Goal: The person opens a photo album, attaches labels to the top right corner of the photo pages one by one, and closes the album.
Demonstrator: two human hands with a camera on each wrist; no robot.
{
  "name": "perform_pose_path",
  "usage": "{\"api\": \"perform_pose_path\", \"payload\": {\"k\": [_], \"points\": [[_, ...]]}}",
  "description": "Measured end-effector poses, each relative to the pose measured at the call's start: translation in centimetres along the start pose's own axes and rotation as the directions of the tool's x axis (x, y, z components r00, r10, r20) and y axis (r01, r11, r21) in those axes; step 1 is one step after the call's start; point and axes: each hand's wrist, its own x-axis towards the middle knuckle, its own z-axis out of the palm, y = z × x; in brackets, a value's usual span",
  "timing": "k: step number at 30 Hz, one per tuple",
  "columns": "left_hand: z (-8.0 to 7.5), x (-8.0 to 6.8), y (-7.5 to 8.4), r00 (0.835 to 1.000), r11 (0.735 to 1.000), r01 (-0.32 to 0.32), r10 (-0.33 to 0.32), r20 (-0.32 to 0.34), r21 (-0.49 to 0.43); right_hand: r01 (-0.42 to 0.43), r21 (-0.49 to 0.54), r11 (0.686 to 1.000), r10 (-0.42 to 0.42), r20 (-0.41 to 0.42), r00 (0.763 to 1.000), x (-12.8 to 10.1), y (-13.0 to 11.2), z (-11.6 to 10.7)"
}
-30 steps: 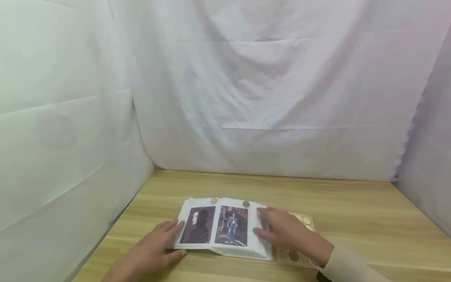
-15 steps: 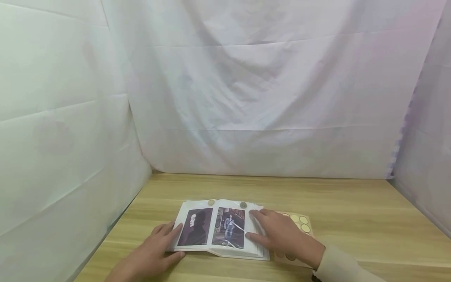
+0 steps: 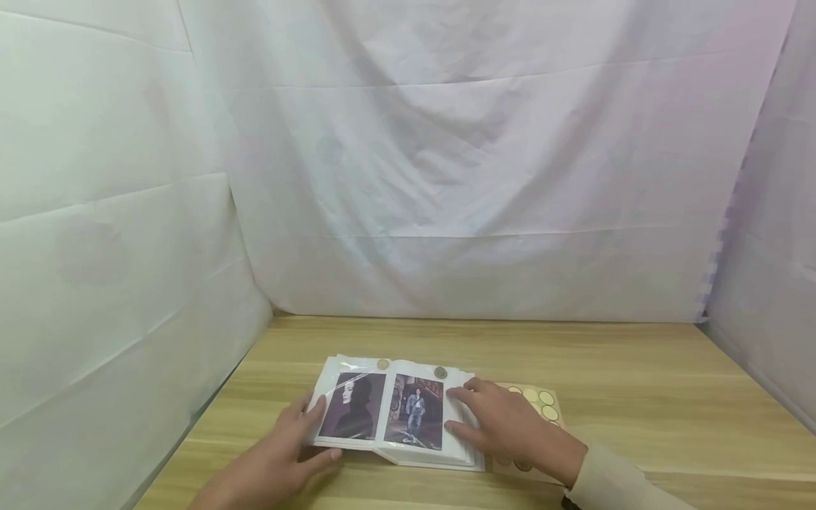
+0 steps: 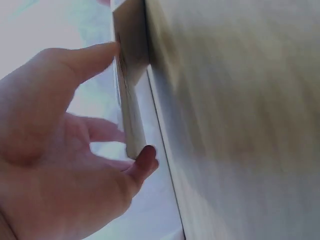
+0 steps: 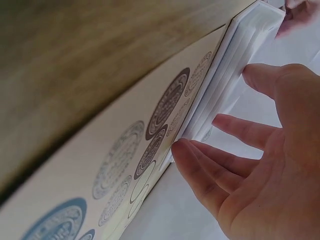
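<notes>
Setting was a makeshift recording booth: creased white sheets point(image 3: 446, 177) hung as backdrop on three sides, enclosing a light wood-grain tabletop point(image 3: 637, 382).

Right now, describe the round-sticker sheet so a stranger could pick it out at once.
On the light wooden table, find the open white photo album under both hands. Half tucked beneath its right edge, behind the right hand, lies the flat cream sheet of round stickers. Unlike the album's portrait photos, it carries only rows of printed circles, some pale, some dark.
</notes>
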Motion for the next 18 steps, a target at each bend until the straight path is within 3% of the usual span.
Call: {"api": "perform_pose_path", "payload": {"k": [2, 4, 5, 7, 9, 11, 12, 14, 15, 18], "points": [[0.1, 0.5, 0.2, 0.996, 0.999, -0.035, 0.035, -0.076, 0.006, 0.007, -0.004, 1.000, -0.007, -0.008, 1.000, 0.0, 0.1, 0.1], [0.1, 0.9, 0.6, 0.974, 0.995, -0.095, 0.101, -0.200, 0.039, 0.010, -0.006, 1.000, -0.010, -0.013, 1.000, 0.1, 0.2, 0.2], [0.2, 1.3, 0.8, 0.950, 0.988, -0.140, 0.153, -0.272, 0.065, 0.006, -0.006, 1.000, -0.006, -0.011, 1.000, 0.1, 0.2, 0.2], [0.3, 1.8, 1.4, 0.883, 0.970, -0.202, 0.239, -0.404, 0.132, -0.001, -0.002, 1.000, 0.001, -0.005, 1.000, 0.1, 0.3, 0.2], [0.3, 2.2, 2.1, 0.817, 0.958, -0.230, 0.285, -0.502, 0.169, -0.008, 0.005, 1.000, 0.008, 0.004, 1.000, 0.2, 0.3, 0.2], [0.3, 2.5, 3.1, 0.768, 0.948, -0.264, 0.318, -0.556, 0.177, -0.018, 0.012, 1.000, 0.018, 0.015, 1.000, 0.2, 0.3, 0.1], [0.3, 2.6, 3.6, 0.754, 0.945, -0.277, 0.325, -0.570, 0.172, -0.019, 0.016, 1.000, 0.019, 0.018, 1.000, 0.2, 0.3, 0.1], [0.3, 2.7, 4.7, 0.739, 0.939, -0.312, 0.336, -0.584, 0.146, -0.021, 0.022, 1.000, 0.021, 0.023, 1.000, 0.2, 0.2, 0.1], [0.3, 2.8, 5.3, 0.739, 0.936, -0.331, 0.336, -0.584, 0.120, -0.022, 0.027, 0.999, 0.021, 0.025, 0.999, 0.2, 0.2, 0.0], [0.5, 3.2, 6.7, 0.761, 0.924, -0.382, 0.329, -0.560, 0.023, -0.015, 0.036, 0.999, 0.014, 0.024, 1.000, 0.2, 0.1, 0.0]]}}
